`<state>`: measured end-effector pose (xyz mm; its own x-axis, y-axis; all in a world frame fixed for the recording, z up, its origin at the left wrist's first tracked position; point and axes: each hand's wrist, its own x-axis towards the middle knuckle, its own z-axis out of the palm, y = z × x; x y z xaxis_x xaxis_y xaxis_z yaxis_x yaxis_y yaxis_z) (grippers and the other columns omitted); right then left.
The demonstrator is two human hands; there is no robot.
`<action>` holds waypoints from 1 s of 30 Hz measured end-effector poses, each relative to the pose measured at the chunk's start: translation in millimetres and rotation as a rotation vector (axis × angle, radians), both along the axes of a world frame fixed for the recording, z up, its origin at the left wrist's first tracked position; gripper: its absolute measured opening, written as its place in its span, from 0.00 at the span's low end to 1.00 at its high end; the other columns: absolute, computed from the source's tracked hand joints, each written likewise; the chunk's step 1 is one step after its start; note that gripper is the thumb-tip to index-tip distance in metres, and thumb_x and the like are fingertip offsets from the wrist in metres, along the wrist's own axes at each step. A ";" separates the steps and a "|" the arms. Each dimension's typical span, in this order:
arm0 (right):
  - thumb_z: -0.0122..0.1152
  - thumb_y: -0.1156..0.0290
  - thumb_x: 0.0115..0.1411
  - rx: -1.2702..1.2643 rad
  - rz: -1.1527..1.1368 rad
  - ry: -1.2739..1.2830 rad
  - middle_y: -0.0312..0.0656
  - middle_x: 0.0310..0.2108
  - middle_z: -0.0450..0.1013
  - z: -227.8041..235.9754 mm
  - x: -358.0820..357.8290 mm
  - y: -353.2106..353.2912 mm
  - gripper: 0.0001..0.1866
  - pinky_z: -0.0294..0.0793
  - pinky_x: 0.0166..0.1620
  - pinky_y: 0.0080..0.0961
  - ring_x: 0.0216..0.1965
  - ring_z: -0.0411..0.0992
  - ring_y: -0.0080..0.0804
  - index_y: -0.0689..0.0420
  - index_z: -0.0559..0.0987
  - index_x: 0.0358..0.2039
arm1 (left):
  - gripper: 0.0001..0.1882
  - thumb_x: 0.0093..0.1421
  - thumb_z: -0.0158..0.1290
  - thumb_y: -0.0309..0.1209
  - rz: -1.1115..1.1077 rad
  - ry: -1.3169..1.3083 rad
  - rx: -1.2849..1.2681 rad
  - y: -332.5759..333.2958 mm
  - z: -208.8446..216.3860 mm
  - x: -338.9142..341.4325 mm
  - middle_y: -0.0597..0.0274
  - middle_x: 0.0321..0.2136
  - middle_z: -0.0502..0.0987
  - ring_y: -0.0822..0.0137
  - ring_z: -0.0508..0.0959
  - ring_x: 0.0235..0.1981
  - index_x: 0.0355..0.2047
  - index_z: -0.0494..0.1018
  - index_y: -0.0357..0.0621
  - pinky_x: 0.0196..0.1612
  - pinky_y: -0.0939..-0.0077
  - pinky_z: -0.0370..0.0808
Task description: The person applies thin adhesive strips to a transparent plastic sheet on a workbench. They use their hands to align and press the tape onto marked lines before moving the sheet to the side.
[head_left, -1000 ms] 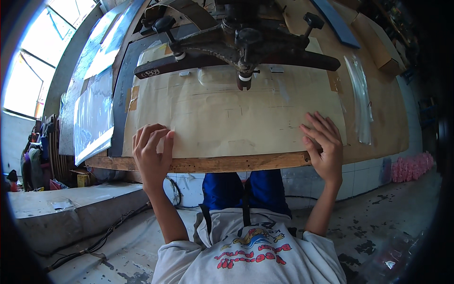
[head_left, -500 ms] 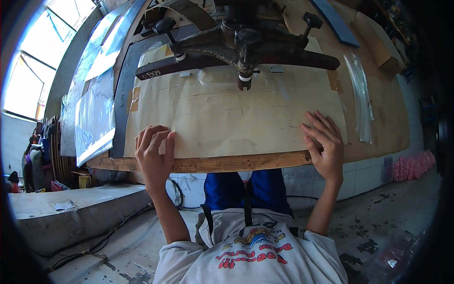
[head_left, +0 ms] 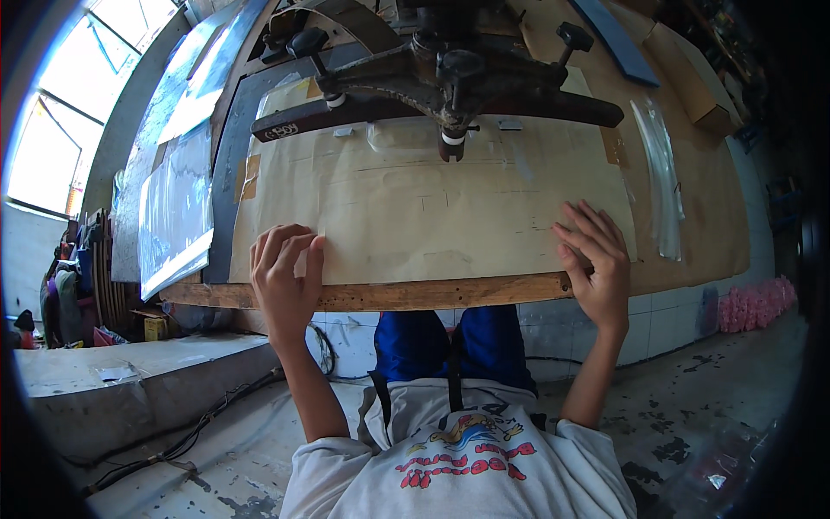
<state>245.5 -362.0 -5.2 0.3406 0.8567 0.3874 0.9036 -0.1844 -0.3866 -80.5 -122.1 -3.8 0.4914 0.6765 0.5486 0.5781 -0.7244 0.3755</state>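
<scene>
A pale cream sheet (head_left: 389, 233) with short pencil-like marks lies flat on the table, held by brown tape at its sides. My left hand (head_left: 287, 264) rests on its near left corner, fingers bent, the thumb tip close to the index fingertip with a gap behind them. Over the near right corner lies my right hand (head_left: 596, 259), fingers stretched and slightly spread, the thumb apart. I see nothing solid in either hand; whether clear film lies under the fingertips I cannot tell. Above the sheet's far part is a dark metal press head (head_left: 450, 82) with a long crossbar (head_left: 553, 107).
Clear plastic sheets (head_left: 177, 216) are stacked on the left. A folded clear plastic strip (head_left: 661, 186) lies right of the cream sheet, with a cardboard box (head_left: 687, 82) beyond. A wooden strip (head_left: 432, 296) edges the table. Pink bundled material (head_left: 756, 304) sits on the floor at right.
The view has shifted very slightly. Both hands keep nearly the same place and shape on the sheet, and the press head looks unmoved.
</scene>
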 end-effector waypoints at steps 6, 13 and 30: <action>0.62 0.63 0.66 0.001 -0.001 0.000 0.39 0.60 0.77 -1.3 0.3 0.3 0.13 0.61 0.71 0.48 0.66 0.70 0.42 0.51 0.87 0.47 | 0.07 0.62 0.61 0.29 -0.002 0.013 0.006 -0.4 1.7 -0.8 0.57 0.36 0.82 0.55 0.81 0.42 0.32 0.81 0.37 0.51 0.60 0.73; 0.62 0.63 0.66 0.003 -0.004 -0.005 0.40 0.60 0.78 -0.7 0.1 -0.5 0.12 0.61 0.71 0.48 0.66 0.70 0.43 0.51 0.87 0.46 | 0.06 0.62 0.61 0.27 -0.013 0.020 0.018 -1.6 3.8 0.3 0.54 0.36 0.82 0.53 0.81 0.41 0.32 0.81 0.35 0.49 0.60 0.74; 0.63 0.63 0.66 0.023 0.004 0.007 0.40 0.60 0.77 0.0 0.0 1.2 0.12 0.61 0.71 0.48 0.66 0.70 0.43 0.52 0.87 0.46 | 0.08 0.63 0.60 0.29 -0.008 0.015 0.013 -2.7 5.9 0.0 0.54 0.36 0.82 0.52 0.80 0.41 0.32 0.81 0.35 0.50 0.59 0.73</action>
<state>245.5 -360.8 -5.2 0.3399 0.8488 0.4050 0.9017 -0.1717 -0.3968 -80.6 -124.7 2.1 0.5048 0.6657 0.5495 0.5782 -0.7335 0.3573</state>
